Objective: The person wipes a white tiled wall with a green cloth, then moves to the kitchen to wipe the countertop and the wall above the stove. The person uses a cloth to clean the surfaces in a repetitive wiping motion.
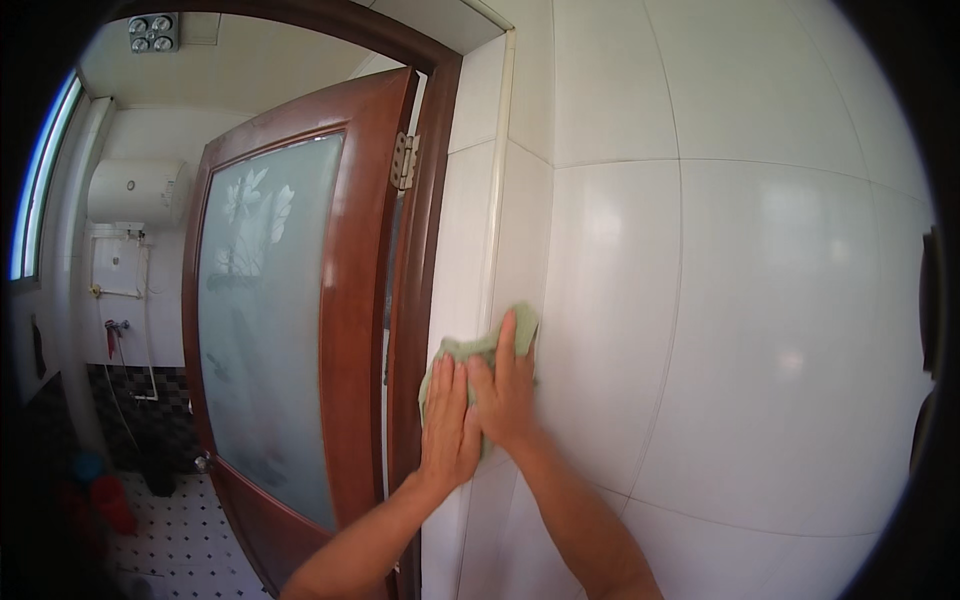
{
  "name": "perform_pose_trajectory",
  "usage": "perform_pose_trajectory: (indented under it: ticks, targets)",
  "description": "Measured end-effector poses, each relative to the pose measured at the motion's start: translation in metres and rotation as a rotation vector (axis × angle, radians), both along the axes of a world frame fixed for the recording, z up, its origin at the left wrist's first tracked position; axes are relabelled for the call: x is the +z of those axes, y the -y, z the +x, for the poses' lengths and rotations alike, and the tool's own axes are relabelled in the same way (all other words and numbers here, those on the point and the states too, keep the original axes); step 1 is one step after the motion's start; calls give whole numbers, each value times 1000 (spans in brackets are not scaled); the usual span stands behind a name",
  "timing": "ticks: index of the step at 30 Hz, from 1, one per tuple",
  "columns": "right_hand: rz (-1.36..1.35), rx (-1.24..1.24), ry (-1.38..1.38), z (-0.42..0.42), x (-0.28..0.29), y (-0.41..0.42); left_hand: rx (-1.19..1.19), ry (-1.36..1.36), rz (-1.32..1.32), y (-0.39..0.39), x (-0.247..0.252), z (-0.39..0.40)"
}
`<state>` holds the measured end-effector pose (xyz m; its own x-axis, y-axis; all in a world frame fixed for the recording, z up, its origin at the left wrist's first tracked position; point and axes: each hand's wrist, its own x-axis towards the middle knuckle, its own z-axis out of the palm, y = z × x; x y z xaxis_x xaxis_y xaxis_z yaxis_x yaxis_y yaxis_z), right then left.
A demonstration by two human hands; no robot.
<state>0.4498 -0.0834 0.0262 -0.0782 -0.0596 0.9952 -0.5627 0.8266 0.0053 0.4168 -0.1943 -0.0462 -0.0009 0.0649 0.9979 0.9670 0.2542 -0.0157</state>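
A light green cloth [469,346] is spread over the outer corner of a white tiled wall [615,300], beside the door frame. My left hand [450,427] lies flat on the cloth's left part, fingers pointing up, pressing it to the narrow face next to the frame. On the other face of the corner, my right hand [506,394] holds the cloth against the tile with its fingers spread. Part of the cloth sticks out above and beside the right fingers. The two hands are close together, and they hide the middle of the cloth.
Left of the hands stands a brown wooden door [360,300] with frosted glass [262,337], ajar on its hinge [404,161]. Beyond it are a water heater [135,191], a red bucket [114,504] and a patterned tile floor [187,547]. Dark objects [928,300] edge the right side.
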Motion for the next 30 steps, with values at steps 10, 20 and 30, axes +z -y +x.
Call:
perform_pose_trajectory:
  ticks: [10,20,30]
  targets:
    - [-48,147,16,-2,219,5,-83,-162,10,-1,220,-39]
    - [12,333,-79,-8,438,-13,-22,-467,64,-11,475,-64]
    - [224,26,-227,-47,418,-55,512,-362,53,-24,506,-63]
